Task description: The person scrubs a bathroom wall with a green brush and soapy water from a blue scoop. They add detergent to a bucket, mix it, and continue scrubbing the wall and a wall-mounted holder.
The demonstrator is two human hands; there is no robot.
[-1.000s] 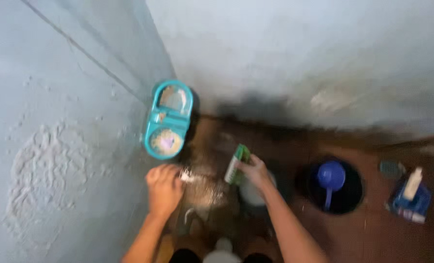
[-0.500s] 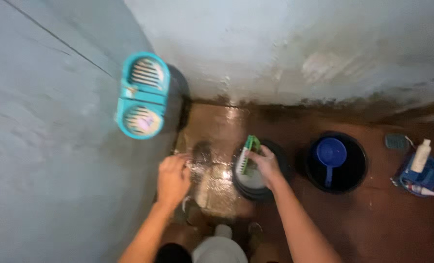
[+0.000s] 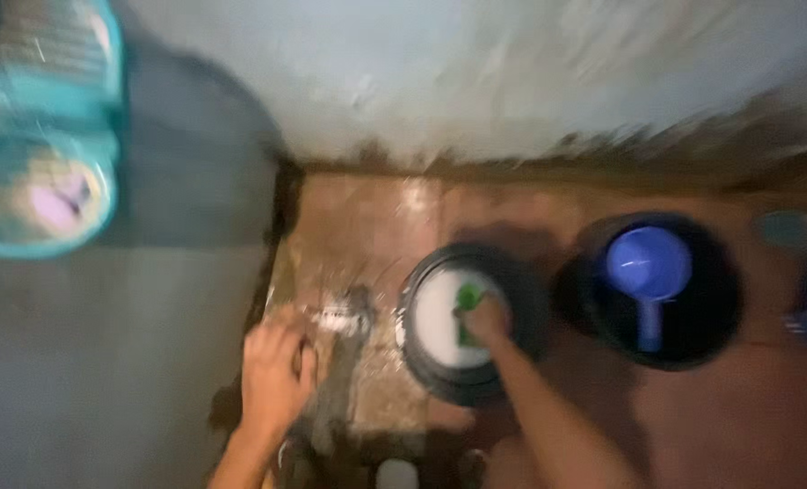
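Blurred overhead view, wet brown floor (image 3: 358, 226). Right hand (image 3: 487, 319) at center, dipping green brush (image 3: 466, 299) into black basin (image 3: 512, 281) of white suds. Left hand (image 3: 275, 373) at 8 o'clock, pressing grey cloth (image 3: 335, 380). Blue scoop (image 3: 648, 267) in black bucket (image 3: 716, 299) at 3 o'clock. Teal basket (image 3: 46, 136) at 10 o'clock.

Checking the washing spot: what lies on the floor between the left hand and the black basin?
In the head view, a wet, soapy grey cloth lies on the floor between the left hand and the black basin.
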